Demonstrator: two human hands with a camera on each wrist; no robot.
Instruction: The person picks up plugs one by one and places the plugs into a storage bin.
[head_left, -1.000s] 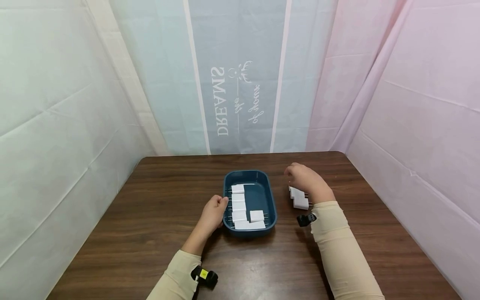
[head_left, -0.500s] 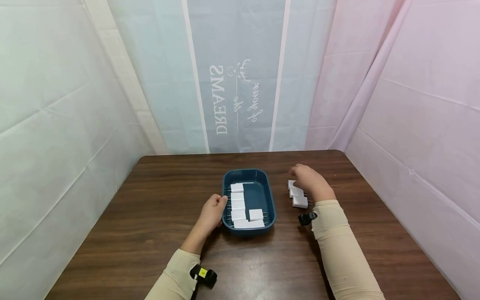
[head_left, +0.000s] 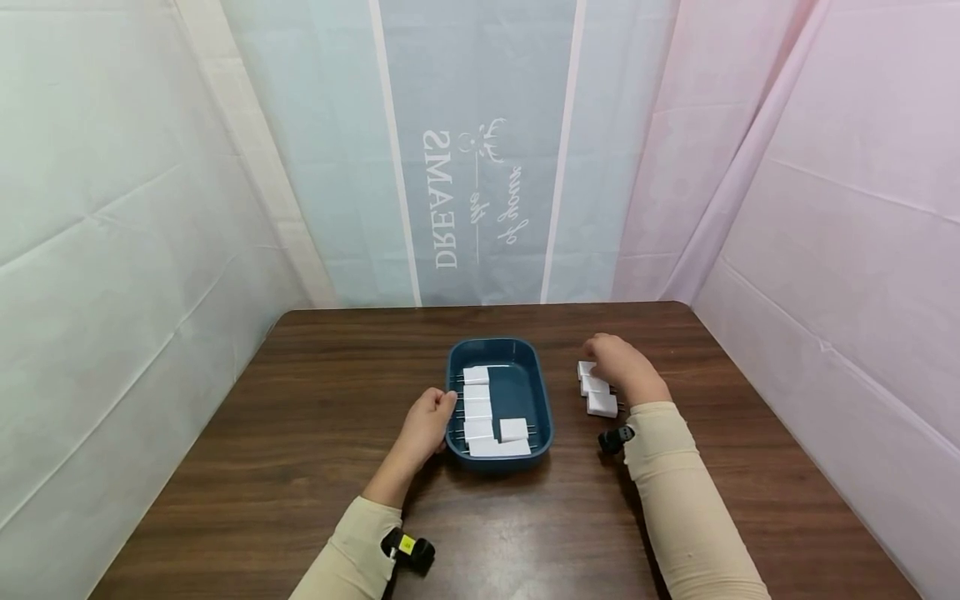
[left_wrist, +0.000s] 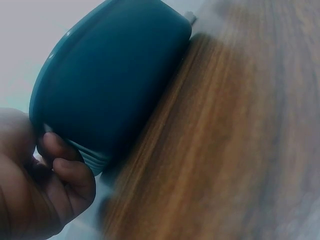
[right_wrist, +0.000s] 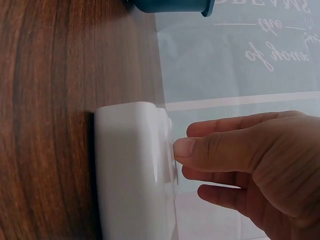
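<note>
My left hand point(head_left: 426, 427) grips the left rim of a dark blue tray point(head_left: 547, 408), fingers curled at its edge in the left wrist view. Several white plug chargers point(head_left: 477, 410) line the tray's left side, prongs pointing left; another charger point(head_left: 513, 430) lies at the front right, prongs to the right. Right of the tray, three white chargers stand in a slanted row, the nearest charger point(head_left: 602, 405) fully visible. My right hand point(head_left: 621, 368) hovers at the row's far end, partly covering it. In the right wrist view its thumb point(right_wrist: 186, 147) and loosely bent fingers are close beside the chargers.
The brown wooden table point(head_left: 315, 467) reaches back to a hanging curtain point(head_left: 487, 167) with mirrored lettering. White cloth point(head_left: 847, 250) hangs along both sides. A small black camera is strapped to each wrist.
My right hand has shifted slightly right and toward me, uncovering the far charger in the row. The left hand and tray have stayed in place.
</note>
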